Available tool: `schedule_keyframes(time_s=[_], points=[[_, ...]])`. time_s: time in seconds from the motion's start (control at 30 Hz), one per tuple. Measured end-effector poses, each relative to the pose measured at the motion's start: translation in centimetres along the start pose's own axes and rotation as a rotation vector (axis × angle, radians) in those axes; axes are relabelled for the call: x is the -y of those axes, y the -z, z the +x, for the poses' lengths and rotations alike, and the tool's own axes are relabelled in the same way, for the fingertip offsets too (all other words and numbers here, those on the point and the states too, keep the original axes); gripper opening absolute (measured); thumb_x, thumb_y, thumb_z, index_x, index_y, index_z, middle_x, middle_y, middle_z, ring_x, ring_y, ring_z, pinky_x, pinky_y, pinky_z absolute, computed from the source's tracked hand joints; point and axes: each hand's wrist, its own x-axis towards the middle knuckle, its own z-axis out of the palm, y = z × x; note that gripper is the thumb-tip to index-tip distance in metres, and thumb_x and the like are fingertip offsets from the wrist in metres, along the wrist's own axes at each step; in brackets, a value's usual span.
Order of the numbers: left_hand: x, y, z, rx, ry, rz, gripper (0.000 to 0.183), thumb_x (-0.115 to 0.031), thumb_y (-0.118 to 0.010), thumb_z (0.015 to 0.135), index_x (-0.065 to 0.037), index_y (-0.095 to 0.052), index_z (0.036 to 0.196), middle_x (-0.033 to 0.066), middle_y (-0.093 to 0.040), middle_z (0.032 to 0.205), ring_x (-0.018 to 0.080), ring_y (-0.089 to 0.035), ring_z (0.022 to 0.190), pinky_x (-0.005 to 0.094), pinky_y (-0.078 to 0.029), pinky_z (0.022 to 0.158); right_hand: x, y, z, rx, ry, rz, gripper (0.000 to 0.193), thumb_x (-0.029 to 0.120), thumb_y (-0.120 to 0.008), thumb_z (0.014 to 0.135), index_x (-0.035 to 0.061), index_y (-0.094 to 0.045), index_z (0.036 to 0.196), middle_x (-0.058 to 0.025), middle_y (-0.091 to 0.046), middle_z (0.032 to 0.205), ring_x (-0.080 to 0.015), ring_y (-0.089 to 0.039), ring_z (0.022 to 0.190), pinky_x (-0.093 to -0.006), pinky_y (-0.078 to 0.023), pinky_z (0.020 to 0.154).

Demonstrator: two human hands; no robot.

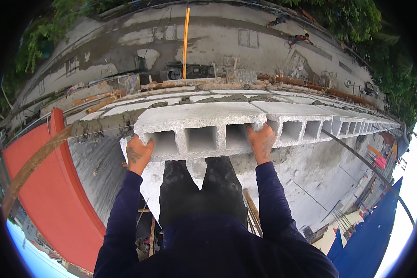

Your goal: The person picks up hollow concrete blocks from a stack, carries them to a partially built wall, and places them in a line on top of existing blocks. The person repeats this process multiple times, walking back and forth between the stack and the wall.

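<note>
Between my two hands is a grey concrete hollow block (201, 116), its open cells facing me. My left hand (140, 153) grips the left end, with its thumb at the outer cell. At the other end my right hand (262, 143) is closed on the block, thumb hooked into the right cell. That end meets a row of similar blocks (301, 111) running off to the right along the wall top. Whether the block's full weight rests on the wall is hidden. Wet-looking grey mortar (99, 132) lies on the wall to the left.
A thin string (102, 132) crosses at the left. Bent steel bars (373, 169) stick out at the right, and a brown curved bar (32, 164) at the left. Red roofing (48, 190) and blue sheeting (370, 231) flank me. Far below, a person (300, 39) is on the pavement.
</note>
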Motion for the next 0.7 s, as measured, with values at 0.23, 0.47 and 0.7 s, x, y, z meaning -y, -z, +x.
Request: schedule_keyframes(time_s=[0.23,0.47,0.7], points=[[-0.5,0.0,-0.5,0.045,0.066,0.142,0.033,-0.022,-0.066,0.072,0.006,-0.059,0.090,0.0272,-0.062,0.086,0.0431,-0.060,0.084,0.0469,-0.047,0.075,0.1,-0.1,0.0,0.043,-0.046,0.007,0.045,0.035,-0.074,0.063,-0.0068,-0.062,0.072,-0.0263,-0.062,0.067,-0.0411,-0.064,0.069,-0.0435,-0.051,0.065],[0.3,-0.2,0.7,0.064,0.068,0.162,0.037,-0.024,-0.067,0.072,0.008,-0.058,0.087,0.0293,-0.061,0.085,0.0436,-0.059,0.085,0.0469,-0.046,0.076,0.7,0.3,0.4,0.094,-0.033,-0.045,0.044,0.035,-0.074,0.063,-0.0068,-0.062,0.071,-0.0255,-0.062,0.067,-0.0400,-0.064,0.068,-0.0438,-0.051,0.066],[0.6,-0.6,0.6,0.110,0.170,0.235,0.039,-0.026,-0.068,0.071,0.002,-0.060,0.097,0.0237,-0.063,0.095,0.0397,-0.059,0.092,0.0440,-0.046,0.079,0.7,0.1,0.3,0.106,-0.054,-0.075,0.050,0.043,-0.071,0.068,-0.0062,-0.064,0.078,-0.0267,-0.063,0.074,-0.0415,-0.064,0.075,-0.0439,-0.052,0.069]])
